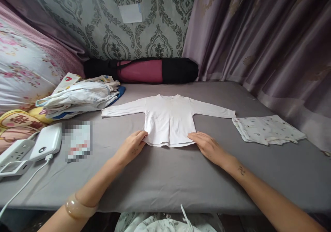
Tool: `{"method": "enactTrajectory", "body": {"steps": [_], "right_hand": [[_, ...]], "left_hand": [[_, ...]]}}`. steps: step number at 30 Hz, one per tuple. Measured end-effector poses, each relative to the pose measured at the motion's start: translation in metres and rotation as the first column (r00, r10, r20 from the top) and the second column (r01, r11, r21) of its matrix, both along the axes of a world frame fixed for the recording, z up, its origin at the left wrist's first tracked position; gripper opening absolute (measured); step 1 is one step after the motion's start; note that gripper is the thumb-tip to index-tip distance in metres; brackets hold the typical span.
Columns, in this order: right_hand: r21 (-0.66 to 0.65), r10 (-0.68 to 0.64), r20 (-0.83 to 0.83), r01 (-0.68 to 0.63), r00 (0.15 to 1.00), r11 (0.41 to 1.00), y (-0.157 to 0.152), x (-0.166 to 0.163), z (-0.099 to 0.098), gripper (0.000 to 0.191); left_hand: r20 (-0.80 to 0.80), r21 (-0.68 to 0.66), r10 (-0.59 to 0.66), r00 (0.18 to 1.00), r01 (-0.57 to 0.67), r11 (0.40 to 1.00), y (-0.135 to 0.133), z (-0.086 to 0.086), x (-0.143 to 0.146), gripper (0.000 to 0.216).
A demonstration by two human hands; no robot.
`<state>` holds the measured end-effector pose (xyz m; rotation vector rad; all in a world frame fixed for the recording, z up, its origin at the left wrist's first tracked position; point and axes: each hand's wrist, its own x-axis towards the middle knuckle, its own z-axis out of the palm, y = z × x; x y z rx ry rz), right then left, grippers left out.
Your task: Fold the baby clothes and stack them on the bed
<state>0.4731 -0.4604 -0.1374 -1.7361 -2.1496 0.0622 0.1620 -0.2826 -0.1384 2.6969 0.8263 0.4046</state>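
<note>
A small white long-sleeved shirt (169, 118) lies spread flat on the grey sheet (165, 177), sleeves stretched out to both sides. My left hand (131, 146) rests at the shirt's lower left hem corner, fingertips touching the cloth, fingers lying flat. My right hand (208, 145) lies flat at the lower right hem corner, fingers stretched out along the hem. Neither hand grips anything.
A folded patterned cloth (267, 130) lies to the right of the shirt. A pile of clothes (82, 96) sits at the back left, a black and pink roll bag (142, 70) by the wall. A white power bank (48, 142), power strip (12, 152) and cable are at the left edge.
</note>
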Motion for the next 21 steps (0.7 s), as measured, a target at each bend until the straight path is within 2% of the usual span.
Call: {"method": "enactTrajectory", "body": {"steps": [3,5,7,9,11,13,18,21], "right_hand": [[-0.041,0.023,0.001,-0.023,1.000,0.999,0.004,0.009,0.016,0.055],[-0.031,0.028,0.008,-0.028,1.000,0.999,0.006,0.015,0.027,0.056],[-0.009,0.038,0.029,-0.037,0.999,0.999,0.006,0.016,0.034,0.054],[-0.029,0.079,0.069,-0.077,0.995,0.997,0.005,0.015,0.035,0.049],[-0.080,0.125,0.116,-0.116,0.985,0.990,0.003,0.012,0.035,0.042],[-0.115,0.139,0.155,-0.122,0.978,0.986,0.003,0.010,0.035,0.037],[-0.150,0.107,0.206,-0.077,0.973,0.986,0.003,0.011,0.039,0.034],[-0.221,0.111,0.206,-0.064,0.972,0.973,0.000,0.013,0.039,0.037]], "left_hand": [[-0.003,0.135,-0.033,0.999,0.034,0.990,0.011,0.020,-0.006,0.032],[0.017,0.241,-0.027,1.000,0.022,0.970,0.018,0.036,-0.011,0.029],[0.014,0.294,-0.060,0.998,0.053,0.954,0.023,0.045,-0.016,0.027],[-0.029,0.261,-0.160,0.987,0.162,0.952,0.027,0.045,-0.019,0.029],[-0.089,0.173,-0.268,0.959,0.280,0.944,0.028,0.039,-0.022,0.031],[-0.139,0.112,-0.326,0.935,0.342,0.933,0.029,0.033,-0.022,0.032],[-0.200,0.175,-0.301,0.933,0.336,0.925,0.030,0.033,-0.021,0.030],[-0.229,0.127,-0.319,0.920,0.353,0.927,0.028,0.035,-0.023,0.029]]}}
